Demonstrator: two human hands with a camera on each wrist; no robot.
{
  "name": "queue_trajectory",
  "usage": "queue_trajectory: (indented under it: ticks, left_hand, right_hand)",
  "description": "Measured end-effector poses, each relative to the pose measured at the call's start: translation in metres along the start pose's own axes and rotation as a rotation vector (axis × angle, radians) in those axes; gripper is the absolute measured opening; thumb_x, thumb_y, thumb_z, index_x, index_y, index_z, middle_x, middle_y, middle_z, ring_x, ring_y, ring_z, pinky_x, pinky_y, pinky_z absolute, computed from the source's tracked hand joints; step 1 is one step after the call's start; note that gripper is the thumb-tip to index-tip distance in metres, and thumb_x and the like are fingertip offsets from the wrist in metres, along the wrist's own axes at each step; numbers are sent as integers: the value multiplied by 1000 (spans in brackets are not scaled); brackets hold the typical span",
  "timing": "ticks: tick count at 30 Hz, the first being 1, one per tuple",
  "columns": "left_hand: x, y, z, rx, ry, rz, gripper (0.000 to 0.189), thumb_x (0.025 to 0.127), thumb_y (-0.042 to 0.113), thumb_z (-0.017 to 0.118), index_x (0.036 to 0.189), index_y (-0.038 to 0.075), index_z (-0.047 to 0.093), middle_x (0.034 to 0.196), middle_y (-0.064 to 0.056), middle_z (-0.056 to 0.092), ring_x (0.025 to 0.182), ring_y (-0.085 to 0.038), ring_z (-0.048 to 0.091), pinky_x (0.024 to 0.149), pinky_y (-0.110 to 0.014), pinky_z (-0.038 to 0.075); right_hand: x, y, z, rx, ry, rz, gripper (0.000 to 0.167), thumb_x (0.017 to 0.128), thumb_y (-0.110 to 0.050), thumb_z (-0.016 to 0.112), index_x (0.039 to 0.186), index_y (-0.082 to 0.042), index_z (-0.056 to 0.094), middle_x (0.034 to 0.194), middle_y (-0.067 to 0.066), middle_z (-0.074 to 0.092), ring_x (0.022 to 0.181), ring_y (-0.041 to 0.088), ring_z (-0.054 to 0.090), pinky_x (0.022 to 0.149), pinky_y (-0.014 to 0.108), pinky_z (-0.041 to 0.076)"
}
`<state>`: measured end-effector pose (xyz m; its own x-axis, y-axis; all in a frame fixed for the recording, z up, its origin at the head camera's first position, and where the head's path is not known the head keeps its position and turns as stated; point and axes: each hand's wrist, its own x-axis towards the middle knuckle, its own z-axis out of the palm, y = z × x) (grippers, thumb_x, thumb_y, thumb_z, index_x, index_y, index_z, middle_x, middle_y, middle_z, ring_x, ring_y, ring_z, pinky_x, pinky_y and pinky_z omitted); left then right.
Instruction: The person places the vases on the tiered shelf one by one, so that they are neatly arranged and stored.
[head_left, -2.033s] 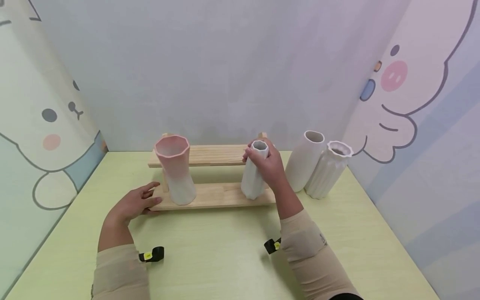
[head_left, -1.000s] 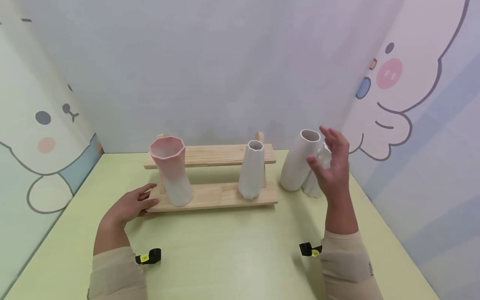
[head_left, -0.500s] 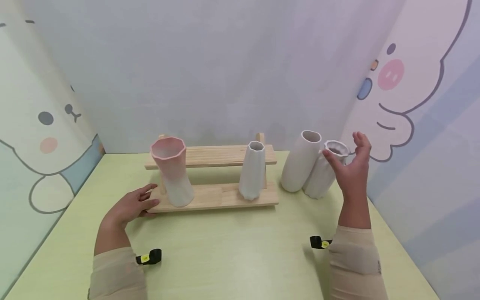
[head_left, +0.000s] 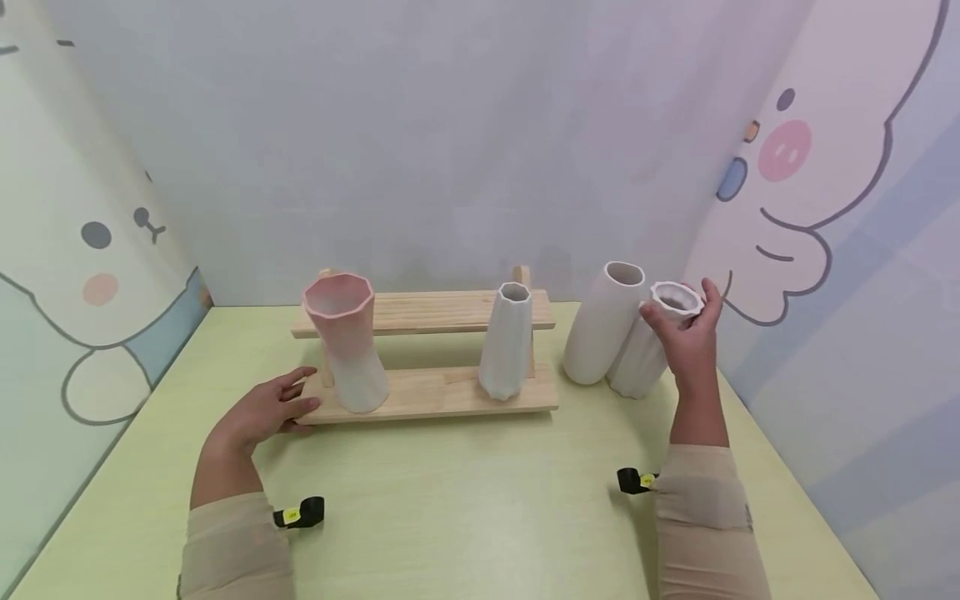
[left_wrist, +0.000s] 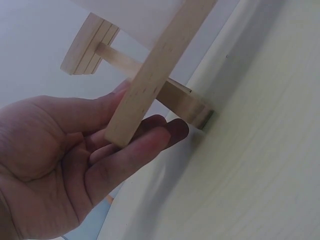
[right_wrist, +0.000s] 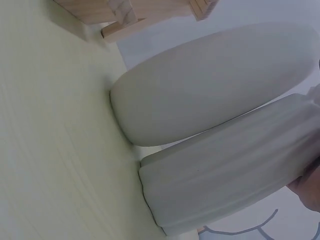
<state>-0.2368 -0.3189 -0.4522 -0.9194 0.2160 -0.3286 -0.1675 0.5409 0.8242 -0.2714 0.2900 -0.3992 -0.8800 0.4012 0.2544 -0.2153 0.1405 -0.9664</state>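
Observation:
My left hand (head_left: pixel 258 410) holds the left end of a two-tier wooden shelf (head_left: pixel 435 392); in the left wrist view the thumb lies over the lower board (left_wrist: pixel 150 75) and the fingers are beneath it. At the right, my right hand (head_left: pixel 692 337) grips a white fluted vase (head_left: pixel 637 358) just under its scalloped rim, thumb on the left and fingers round the far right side. This vase stands on the table; only a bit of the hand (right_wrist: pixel 309 190) shows in the right wrist view. Close beside it is a smooth white vase (head_left: pixel 602 329).
On the lower board stand a pink-and-white vase (head_left: pixel 352 350) at the left and a slim white ribbed vase (head_left: pixel 507 346) at the right. A pale green table (head_left: pixel 450 517) lies under everything, with a curtain-like backdrop (head_left: pixel 420 167) behind.
My right hand let go of the slim white vase on the lower board, moved right past the smooth vase, and closed round the fluted vase's neck. The left hand stayed at the shelf.

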Motion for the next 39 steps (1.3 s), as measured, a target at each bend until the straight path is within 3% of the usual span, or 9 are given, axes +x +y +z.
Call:
queue_trajectory:
  ticks: [6,12,21,39]
  left_hand:
    - [1,0,0,-10,-1,2,83,94,43,63,159,15,18,158,-27,19,110,-25,67,99,-47,51]
    - [1,-2,1,-40,2,15,82,95,39,64,158,14,18,158,-29,16,109,-25,67,93,-40,55]
    - [1,-2,4,-55,-7,35,80,97,36,62,158,11,17,157,-32,16,117,-31,63,87,-40,58]
    - [0,0,3,-54,-2,20,80,97,35,63,158,12,17,157,-31,16,114,-29,65,87,-39,58]
  right_hand:
    - [5,7,1,-122,48,15,92,80,-35,81,151,-38,22,142,4,45,131,14,41,115,34,32]
    - [6,19,5,-265,157,-64,69,81,-49,76,139,-36,40,123,-4,56,111,9,51,96,27,41]
    - [6,33,8,-237,227,-157,64,81,-46,77,135,-34,46,113,-7,59,101,6,53,89,20,40]
    - [6,32,10,-214,248,-182,63,80,-44,78,134,-31,48,112,-8,59,101,6,53,87,20,41]
